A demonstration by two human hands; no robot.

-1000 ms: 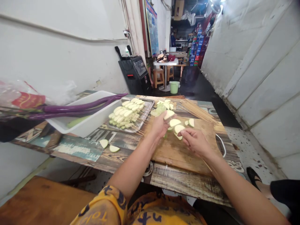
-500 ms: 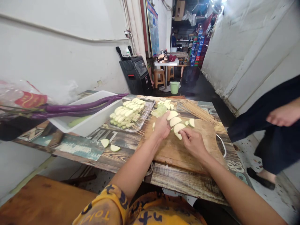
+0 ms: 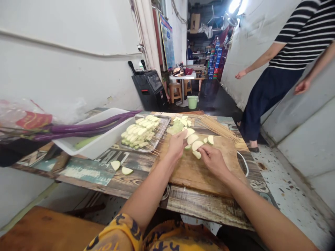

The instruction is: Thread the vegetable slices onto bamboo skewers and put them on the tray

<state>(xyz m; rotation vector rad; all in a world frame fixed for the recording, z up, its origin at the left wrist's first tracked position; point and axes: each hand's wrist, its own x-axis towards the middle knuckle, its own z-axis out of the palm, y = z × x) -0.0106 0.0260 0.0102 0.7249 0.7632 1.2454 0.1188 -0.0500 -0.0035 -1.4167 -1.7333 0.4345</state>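
My left hand (image 3: 177, 144) is closed on a row of pale eggplant slices (image 3: 192, 138) over the wooden cutting board (image 3: 204, 169). My right hand (image 3: 213, 159) is pinched just right of them, pressing a thin skewer into the slice nearest me (image 3: 196, 154). A loose slice (image 3: 210, 139) lies on the board beyond my right hand. More cut pieces (image 3: 179, 124) are heaped at the board's far edge.
A metal tray of finished skewers (image 3: 142, 132) and a white tub (image 3: 99, 139) holding long purple eggplants (image 3: 91, 123) lie to the left. Bamboo skewers (image 3: 222, 129) are piled at the far right. Two slices (image 3: 120, 167) lie on the table. A person in a striped shirt (image 3: 282, 62) walks past on the right.
The person on the right has walked forward along the aisle into fuller view. My hands have stayed over the board, drawing slightly closer together on the slices.
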